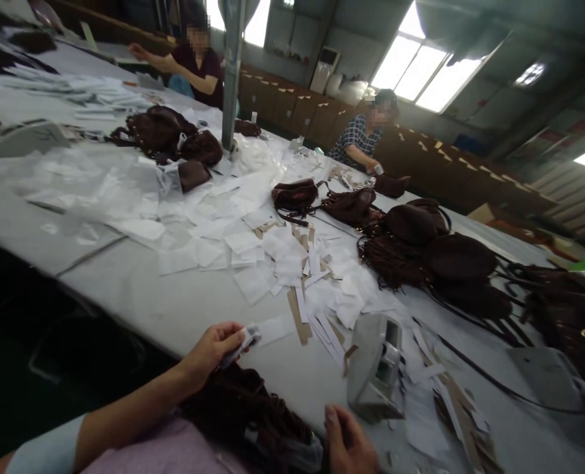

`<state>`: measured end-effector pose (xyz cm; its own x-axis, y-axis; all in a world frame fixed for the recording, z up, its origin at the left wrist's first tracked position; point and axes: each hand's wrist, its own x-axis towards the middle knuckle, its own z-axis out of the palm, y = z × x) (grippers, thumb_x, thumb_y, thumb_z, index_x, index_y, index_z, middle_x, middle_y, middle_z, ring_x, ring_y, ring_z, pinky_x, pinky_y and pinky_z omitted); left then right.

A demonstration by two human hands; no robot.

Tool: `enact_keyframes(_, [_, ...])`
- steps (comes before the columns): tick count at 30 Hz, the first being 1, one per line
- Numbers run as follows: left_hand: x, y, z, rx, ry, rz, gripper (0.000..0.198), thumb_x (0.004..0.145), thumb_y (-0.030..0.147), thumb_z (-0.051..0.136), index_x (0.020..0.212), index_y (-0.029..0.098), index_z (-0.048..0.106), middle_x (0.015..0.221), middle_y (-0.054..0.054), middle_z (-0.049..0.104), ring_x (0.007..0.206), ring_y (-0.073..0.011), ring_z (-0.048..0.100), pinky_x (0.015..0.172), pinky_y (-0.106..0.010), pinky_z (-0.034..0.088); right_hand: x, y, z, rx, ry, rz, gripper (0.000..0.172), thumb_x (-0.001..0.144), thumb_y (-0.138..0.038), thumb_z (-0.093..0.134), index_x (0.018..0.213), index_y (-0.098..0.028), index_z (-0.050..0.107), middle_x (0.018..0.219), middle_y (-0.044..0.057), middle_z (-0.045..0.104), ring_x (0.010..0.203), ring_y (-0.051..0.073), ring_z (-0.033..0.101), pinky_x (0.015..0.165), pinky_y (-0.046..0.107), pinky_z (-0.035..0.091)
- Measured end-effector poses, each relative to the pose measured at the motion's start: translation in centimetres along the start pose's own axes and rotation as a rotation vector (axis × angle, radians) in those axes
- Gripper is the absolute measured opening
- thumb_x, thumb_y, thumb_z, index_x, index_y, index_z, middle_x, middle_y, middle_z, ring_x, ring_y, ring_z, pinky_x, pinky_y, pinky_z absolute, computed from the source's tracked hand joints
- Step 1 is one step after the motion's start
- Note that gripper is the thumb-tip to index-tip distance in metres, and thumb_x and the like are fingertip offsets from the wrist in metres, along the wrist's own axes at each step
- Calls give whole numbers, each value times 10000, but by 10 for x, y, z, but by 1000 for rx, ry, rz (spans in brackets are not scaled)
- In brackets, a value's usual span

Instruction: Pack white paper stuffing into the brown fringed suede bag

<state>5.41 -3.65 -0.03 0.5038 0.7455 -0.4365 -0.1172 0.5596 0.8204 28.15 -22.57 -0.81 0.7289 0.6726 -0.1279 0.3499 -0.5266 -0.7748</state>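
Observation:
My left hand (218, 345) is closed in a pinch around a small wrapped piece with white paper or film (251, 338); what is inside cannot be made out. Below it, a dark brown fringed leather bag (253, 401) rests against my lap at the table's edge, with some clear plastic (302, 451) at its lower end. To the right of this bag is my right hand (350, 442), fingers loosely bent and apart, with nothing visible in them. Just beyond that hand stands a grey tape dispenser (377, 365) on the table.
White paper sheets (246, 247) and brown card strips (300, 316) lie scattered across the white table (139, 289). Several brown bags (460, 257) line the right side; more bags (161, 135) sit far left near a metal post (232, 79). Two co-workers (208, 72) are across the table.

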Motion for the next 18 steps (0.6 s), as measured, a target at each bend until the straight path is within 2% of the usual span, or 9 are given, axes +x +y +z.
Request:
enact_keyframes(4, [-5,2,8,118,-11,93,391,726,493,680,852,124,649,648,0,593,541,-93,466,509,-193,353,-5,-84,38,154,-293,-288,294,827,-460,553,784,-200,683,650,16,661,598,153,601,546,225,461])
enact_keyframes(7, [-10,2,9,163,-20,163,383,739,492,664,850,126,663,654,-2,595,563,-110,483,532,-207,374,-6,-125,59,160,-365,-484,213,856,-354,556,793,-206,695,705,10,668,633,131,605,574,204,463])
enact_keyframes(9, [-12,1,8,158,-30,194,362,745,479,659,848,131,666,664,-3,599,565,-112,483,530,-210,375,-5,-135,71,153,-358,-573,188,864,-311,555,837,-211,711,734,13,676,649,128,611,594,205,472])
enact_keyframes(11, [-12,1,7,137,-35,216,336,750,458,658,849,137,669,671,-4,604,574,-113,486,535,-209,374,-3,-135,80,141,-349,-615,182,871,-284,551,906,-218,717,759,19,682,671,130,621,623,214,486])
enact_keyframes(18, [-11,4,6,115,-62,214,300,744,419,675,842,136,679,690,-12,606,621,-128,510,565,-213,385,1,-123,93,161,-325,-604,187,876,-290,550,962,-234,708,832,34,697,755,150,647,693,244,515])
